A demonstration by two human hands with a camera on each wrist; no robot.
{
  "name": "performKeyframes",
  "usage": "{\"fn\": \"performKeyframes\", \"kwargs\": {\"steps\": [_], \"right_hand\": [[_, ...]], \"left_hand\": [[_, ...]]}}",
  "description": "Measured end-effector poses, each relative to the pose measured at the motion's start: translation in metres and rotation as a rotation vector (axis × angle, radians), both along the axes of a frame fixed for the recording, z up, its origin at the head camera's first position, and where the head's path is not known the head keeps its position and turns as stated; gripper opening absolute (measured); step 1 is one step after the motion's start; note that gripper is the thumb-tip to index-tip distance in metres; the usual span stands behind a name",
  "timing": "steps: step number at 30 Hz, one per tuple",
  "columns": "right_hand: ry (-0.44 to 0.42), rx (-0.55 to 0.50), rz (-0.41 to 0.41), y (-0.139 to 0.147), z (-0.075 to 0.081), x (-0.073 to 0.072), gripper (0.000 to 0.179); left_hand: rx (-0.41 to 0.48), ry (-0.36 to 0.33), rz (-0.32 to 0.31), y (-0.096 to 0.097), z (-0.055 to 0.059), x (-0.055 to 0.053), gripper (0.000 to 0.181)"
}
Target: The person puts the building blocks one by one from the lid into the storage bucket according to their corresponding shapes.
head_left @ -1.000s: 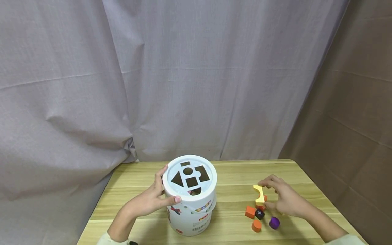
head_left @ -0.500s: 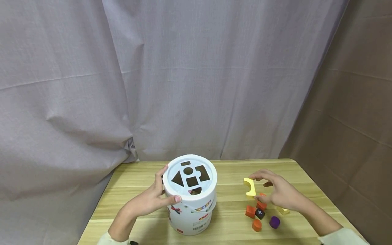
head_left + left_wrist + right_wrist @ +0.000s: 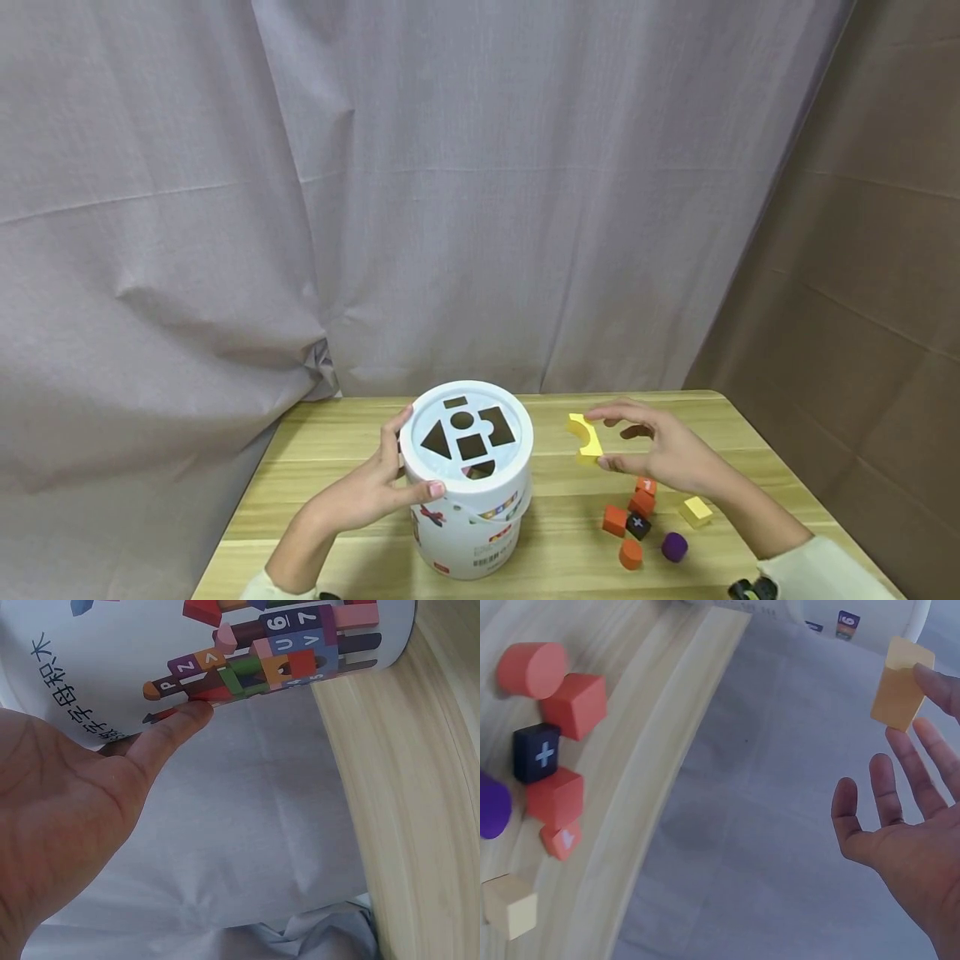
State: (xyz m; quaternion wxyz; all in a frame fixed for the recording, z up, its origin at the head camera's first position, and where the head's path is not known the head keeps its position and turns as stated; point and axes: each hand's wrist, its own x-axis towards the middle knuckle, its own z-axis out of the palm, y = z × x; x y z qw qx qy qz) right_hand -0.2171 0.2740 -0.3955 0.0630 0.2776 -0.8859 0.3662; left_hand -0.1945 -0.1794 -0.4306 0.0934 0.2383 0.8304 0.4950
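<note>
A white bucket [image 3: 467, 533] with a shape-sorter lid [image 3: 498, 471] stands upright on the table. My left hand [image 3: 367, 492] holds it from the left side, thumb across the front of the rim and fingers around the back; the left wrist view has its fingers against the printed wall. Right of the bucket, my right hand [image 3: 660, 450] pinches a yellow arch block [image 3: 588, 442] between thumb and fingers, in the air and apart from the lid. In the right wrist view the arch block [image 3: 901, 686] appears edge-on. The lid has several cut-outs, among them a notched one.
Loose blocks lie below my right hand: an orange-red cube [image 3: 614, 521], a black cube with a plus sign [image 3: 638, 525], an orange cylinder [image 3: 631, 554], a purple cylinder [image 3: 674, 547] and a yellow block [image 3: 696, 512]. Grey curtain [image 3: 450, 208] hangs behind the wooden table [image 3: 322, 450].
My right hand has lifted the yellow arch block off the cluster of blocks and carried it left and away from me, towards the bucket. The left hand and bucket have stayed in place.
</note>
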Motion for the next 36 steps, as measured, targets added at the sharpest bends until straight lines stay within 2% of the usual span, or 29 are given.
{"fn": "performKeyframes", "kwargs": {"steps": [10, 17, 36], "right_hand": [[0.032, -0.02, -0.004, -0.02, 0.01, -0.006, 0.051], [0.068, -0.041, 0.028, -0.036, 0.016, -0.01, 0.049], [0.009, -0.055, 0.101, -0.075, 0.032, -0.02, 0.052]], "left_hand": [[0.007, 0.013, -0.008, 0.0, 0.0, -0.001, 0.119], [0.001, 0.002, -0.006, 0.001, -0.001, 0.0, 0.119], [0.021, 0.004, -0.007, 0.005, 0.0, 0.001, 0.12]]}}
